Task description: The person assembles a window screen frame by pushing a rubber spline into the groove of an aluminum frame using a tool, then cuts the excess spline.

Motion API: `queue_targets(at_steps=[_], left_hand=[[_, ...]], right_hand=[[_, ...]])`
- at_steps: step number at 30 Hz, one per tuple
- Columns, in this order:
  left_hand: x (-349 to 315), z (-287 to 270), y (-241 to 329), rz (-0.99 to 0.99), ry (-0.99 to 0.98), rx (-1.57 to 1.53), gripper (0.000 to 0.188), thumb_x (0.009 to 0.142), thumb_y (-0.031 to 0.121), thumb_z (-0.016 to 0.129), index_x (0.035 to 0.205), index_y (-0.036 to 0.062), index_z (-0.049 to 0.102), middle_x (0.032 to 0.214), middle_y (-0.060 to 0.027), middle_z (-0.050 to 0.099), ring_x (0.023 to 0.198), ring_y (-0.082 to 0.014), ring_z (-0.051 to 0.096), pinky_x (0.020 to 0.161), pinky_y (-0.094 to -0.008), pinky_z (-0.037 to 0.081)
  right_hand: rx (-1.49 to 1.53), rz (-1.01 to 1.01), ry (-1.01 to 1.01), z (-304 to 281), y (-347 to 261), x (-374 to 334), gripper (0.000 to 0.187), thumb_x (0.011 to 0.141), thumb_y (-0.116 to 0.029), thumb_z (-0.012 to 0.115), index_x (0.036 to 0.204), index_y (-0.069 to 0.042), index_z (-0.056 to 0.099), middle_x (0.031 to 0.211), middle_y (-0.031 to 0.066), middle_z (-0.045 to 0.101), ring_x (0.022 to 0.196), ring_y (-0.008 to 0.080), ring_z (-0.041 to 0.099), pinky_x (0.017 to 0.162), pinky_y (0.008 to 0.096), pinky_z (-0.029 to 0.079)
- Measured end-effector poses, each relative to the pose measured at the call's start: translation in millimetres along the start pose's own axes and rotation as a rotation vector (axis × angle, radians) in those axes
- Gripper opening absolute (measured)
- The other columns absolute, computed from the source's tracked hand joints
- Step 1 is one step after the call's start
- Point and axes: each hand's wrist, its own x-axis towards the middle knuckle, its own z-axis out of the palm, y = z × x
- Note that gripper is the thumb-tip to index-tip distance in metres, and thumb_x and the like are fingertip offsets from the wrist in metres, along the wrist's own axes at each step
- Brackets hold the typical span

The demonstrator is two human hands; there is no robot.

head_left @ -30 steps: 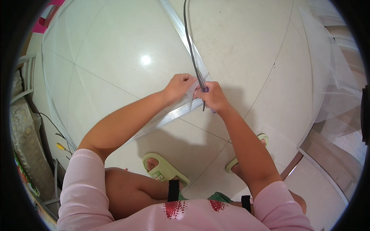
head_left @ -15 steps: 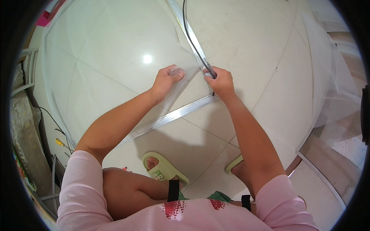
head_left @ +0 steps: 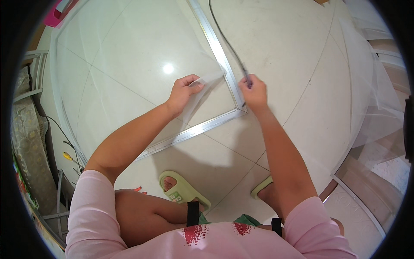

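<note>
A silvery metal frame lies on the tiled floor, its near right corner between my two forearms. Sheer white mesh is spread over much of it, and my left hand pinches the mesh's lifted corner inside the frame. My right hand, slightly blurred, is closed round a thin black cord just outside the frame's right side. From this fist the cord runs away toward the far edge of the view, and a short end sticks out below it.
More sheer mesh hangs at the right, by some framed panels. On the left are a wrapped bundle, a metal rack and a yellow-handled tool. A pink container stands far left. Green slippers are on my feet.
My right hand has moved a little to the right, bringing the cord off the frame's right side. The left hand still grips the mesh corner, almost in the same place.
</note>
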Motion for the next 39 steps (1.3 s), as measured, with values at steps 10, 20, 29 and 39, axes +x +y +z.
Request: queue_targets(at_steps=[10,20,29,39], left_hand=[[5,44,-14,0.384,0.074,0.368,0.014,0.080,-0.003,0.058,0.094,0.0020,0.060,0.100,-0.0091,0.058,0.093,-0.0232,0.054,0.084,-0.0324,0.044],[-25,85,-51,0.567,0.124,0.845,0.038,0.073,0.000,0.064,0.107,0.0036,0.046,0.107,-0.0184,0.049,0.103,-0.0372,0.049,0.087,-0.0441,0.041],[-163,-50,-52,0.609,-0.456,1.231,0.050,0.073,-0.002,0.065,0.119,0.0063,0.049,0.127,-0.0144,0.049,0.112,-0.0324,0.049,0.093,-0.0424,0.039],[-188,-37,-131,0.725,0.560,1.130,0.032,0.079,0.005,0.061,0.110,0.0054,0.053,0.116,-0.0116,0.052,0.109,-0.0307,0.049,0.092,-0.0429,0.037]], right_hand=[[-0.294,0.431,0.255,-87,35,-10,0.031,0.086,-0.029,0.064,0.078,0.001,0.064,0.067,0.0140,0.064,0.061,0.0295,0.060,0.063,0.0419,0.047],[0.625,0.493,-0.283,-14,-10,-19,0.030,0.078,-0.026,0.077,0.082,0.002,0.065,0.057,0.0020,0.053,0.043,0.0086,0.045,0.036,0.0253,0.032],[0.350,0.407,-0.251,-1,-26,-24,0.025,0.073,-0.015,0.080,0.075,-0.005,0.057,0.059,-0.0011,0.051,0.044,0.0085,0.042,0.039,0.0264,0.031],[0.372,0.525,-0.452,-19,1,-24,0.018,0.074,-0.013,0.072,0.072,-0.008,0.055,0.053,-0.0032,0.043,0.041,0.0081,0.039,0.036,0.0253,0.028]])
